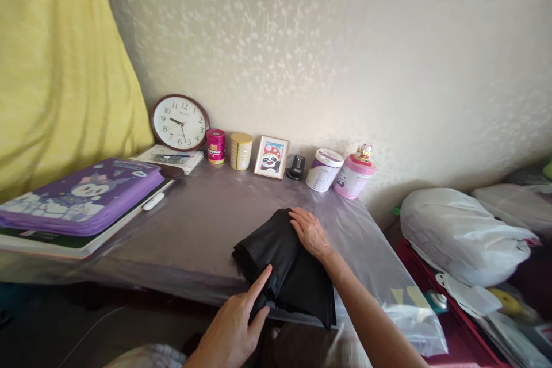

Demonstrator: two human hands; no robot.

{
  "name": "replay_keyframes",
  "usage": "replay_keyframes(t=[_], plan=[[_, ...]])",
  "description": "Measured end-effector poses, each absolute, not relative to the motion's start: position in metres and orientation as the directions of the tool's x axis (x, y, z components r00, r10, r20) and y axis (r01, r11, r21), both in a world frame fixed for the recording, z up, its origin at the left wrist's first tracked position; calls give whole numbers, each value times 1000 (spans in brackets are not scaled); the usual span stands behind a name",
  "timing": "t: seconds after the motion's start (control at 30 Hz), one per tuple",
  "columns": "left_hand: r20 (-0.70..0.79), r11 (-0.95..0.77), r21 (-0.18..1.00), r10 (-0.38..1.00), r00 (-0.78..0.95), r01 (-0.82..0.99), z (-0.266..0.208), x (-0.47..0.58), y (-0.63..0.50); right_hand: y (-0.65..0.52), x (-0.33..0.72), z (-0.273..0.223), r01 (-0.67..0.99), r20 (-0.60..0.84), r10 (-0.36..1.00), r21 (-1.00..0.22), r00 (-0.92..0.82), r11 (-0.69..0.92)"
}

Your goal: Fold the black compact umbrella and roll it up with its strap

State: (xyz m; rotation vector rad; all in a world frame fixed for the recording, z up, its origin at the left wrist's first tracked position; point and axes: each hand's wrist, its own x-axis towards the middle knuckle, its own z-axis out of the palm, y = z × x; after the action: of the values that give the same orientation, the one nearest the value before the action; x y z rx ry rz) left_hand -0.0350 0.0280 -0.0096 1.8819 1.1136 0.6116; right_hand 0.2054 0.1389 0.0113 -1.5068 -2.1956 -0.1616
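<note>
Black umbrella [282, 256], near: left hand [233, 322] gripping handle [258, 305], right hand [311, 234] resting, fingers extended. Clock [181, 133], far left: numerals legible.

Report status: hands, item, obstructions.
Left hand gripping black umbrella at near end; right hand laid on its fabric. Umbrella at near edge of table. Purple case off left, apart from it.

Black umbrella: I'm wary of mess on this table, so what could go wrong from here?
The black umbrella overhangs the near edge of the table, so it might slip off if the left hand and right hand let go. Should it spring open, it could knock over the panda picture frame.
</note>
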Motion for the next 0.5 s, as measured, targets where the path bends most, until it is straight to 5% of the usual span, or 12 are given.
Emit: replay_keyframes(t=[0.27, 0.5], plan=[[-216, 53, 936, 866, 451, 347, -3, -32, 25, 125, 264, 10, 785, 411, 902, -600, 135, 156], [-228, 127, 956, 890, 396, 266, 28, -38, 13, 58, 302, -5, 201, 84, 898, -980, 432, -5]])
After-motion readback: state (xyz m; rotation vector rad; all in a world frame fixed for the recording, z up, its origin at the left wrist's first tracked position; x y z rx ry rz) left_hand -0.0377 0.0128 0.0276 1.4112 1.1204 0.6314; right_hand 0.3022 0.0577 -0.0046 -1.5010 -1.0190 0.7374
